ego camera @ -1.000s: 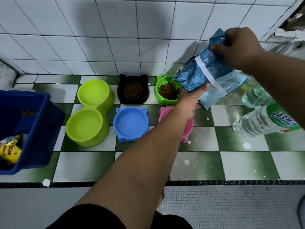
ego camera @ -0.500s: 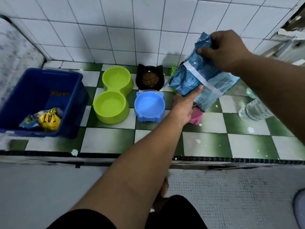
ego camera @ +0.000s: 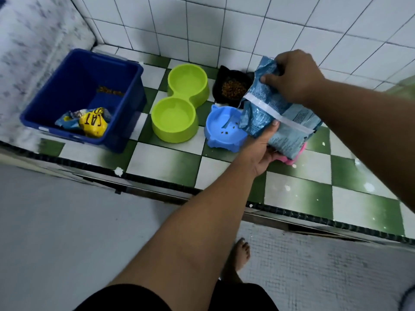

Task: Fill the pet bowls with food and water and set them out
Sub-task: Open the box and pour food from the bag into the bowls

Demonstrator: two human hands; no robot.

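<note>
Both hands hold the blue food bag (ego camera: 278, 117) over the tiled ledge (ego camera: 170, 162): the right hand (ego camera: 294, 79) pinches its upper corner closed-fisted, the left hand (ego camera: 261, 149) cups it from below. The bag's long axis slants down toward the left, its mouth just above the right rim of the blue bowl (ego camera: 224, 129), where a few kibbles lie. The black bowl (ego camera: 233, 88) behind holds food; the double green bowl (ego camera: 179, 104) looks empty. I judge that tipping further left keeps the pour inside.
</note>
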